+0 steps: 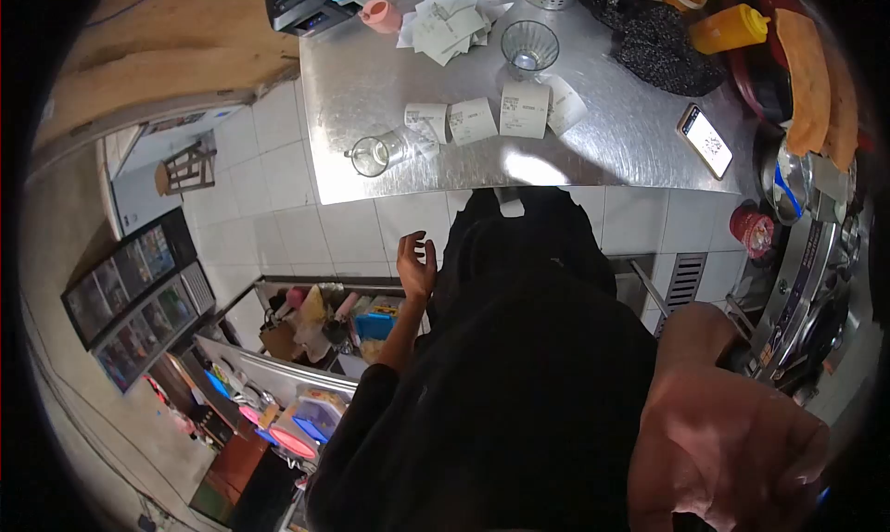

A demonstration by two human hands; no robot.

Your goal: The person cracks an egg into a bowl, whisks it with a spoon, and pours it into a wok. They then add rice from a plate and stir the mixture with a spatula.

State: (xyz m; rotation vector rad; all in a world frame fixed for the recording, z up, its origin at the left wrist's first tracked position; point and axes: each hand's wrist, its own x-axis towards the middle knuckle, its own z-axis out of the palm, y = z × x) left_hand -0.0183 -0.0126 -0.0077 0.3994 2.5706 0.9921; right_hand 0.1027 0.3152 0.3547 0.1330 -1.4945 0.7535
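Observation:
My left hand [417,268] hangs below the front edge of the steel table [630,166], its fingers loosely curled and apart, holding nothing. My right hand [728,439] is large and close to the camera at the lower right; its fingers are not clearly seen. On the table lie several printed slips [523,110] in a row, and a pile of slips [445,24] is behind them. A glass mug [370,156] stands at the left front, a clear glass [529,46] near the back. A phone [705,141] showing a code lies at the right.
A black plastic bag [663,55] and a yellow bottle [731,30] are at the back right. Beside the table's right end are a metal bowl [786,182] and a stove [788,300]. An open bin [320,323] of goods and a wooden stool [188,169] are at the left.

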